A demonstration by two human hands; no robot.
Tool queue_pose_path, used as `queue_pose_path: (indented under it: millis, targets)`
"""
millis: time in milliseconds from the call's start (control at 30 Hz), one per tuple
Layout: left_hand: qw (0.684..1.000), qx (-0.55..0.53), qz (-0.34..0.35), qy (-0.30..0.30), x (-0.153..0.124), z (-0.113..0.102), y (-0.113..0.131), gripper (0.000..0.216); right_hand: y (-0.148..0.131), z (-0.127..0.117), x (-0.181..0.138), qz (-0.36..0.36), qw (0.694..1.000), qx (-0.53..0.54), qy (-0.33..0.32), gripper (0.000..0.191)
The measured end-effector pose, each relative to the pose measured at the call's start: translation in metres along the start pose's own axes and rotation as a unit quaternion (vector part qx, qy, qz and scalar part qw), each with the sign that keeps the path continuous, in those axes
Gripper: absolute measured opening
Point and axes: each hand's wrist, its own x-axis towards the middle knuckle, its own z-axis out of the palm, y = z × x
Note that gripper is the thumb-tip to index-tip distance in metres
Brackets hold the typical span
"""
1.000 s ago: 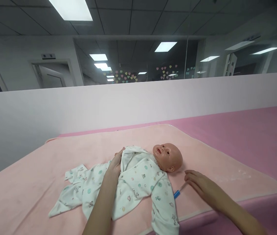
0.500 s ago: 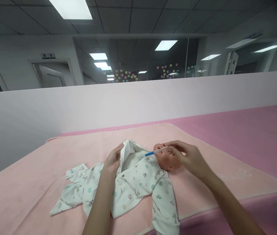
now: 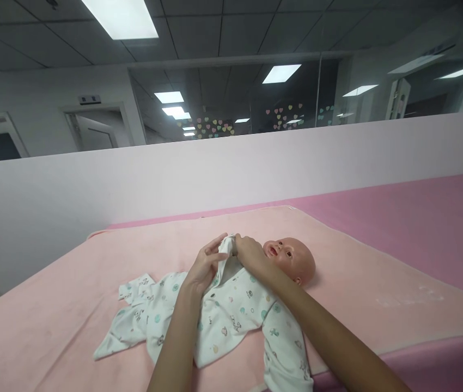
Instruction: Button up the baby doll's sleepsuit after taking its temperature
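A baby doll (image 3: 294,258) lies on its back on a peach blanket (image 3: 358,272), dressed in a white printed sleepsuit (image 3: 231,310). My left hand (image 3: 203,268) pinches the sleepsuit's lifted front flap (image 3: 225,251) beside the doll's chest. My right hand (image 3: 249,253) reaches across the doll's upper body, fingers curled and tucked into the same opening by the far shoulder. What those fingers hold is hidden. Both hands touch at the flap's top edge.
The blanket lies on a darker pink surface (image 3: 427,218) that runs on to the right. A low pale partition wall (image 3: 215,174) stands behind it, with dark glass and ceiling lights above.
My right hand picked up a thin blue-tipped stick lying beside the doll, carried it past the doll's face, and now sits at the sleepsuit opening with the stick out of sight. The left hand lifted the flap.
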Motion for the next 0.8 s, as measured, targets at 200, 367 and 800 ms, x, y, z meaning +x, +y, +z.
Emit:
queue_pose_path:
  millis: [200,367,800]
  targets:
    - [0.866,0.473,0.156,0.050,0.003,-0.007,-0.008,0.061,0.007,-0.018,-0.005,-0.025,0.998,0.039,0.046,0.018]
    - [0.614,0.729,0.211,0.215,-0.012,-0.017,0.017,0.054,0.020,-0.028,-0.033,-0.040,0.990,0.094,0.100,0.012]
    - [0.742,0.656,-0.106,-0.083,-0.063,0.019,0.063,0.049,0.062,-0.010,-0.076,-0.185,0.963,0.065,0.184,0.025]
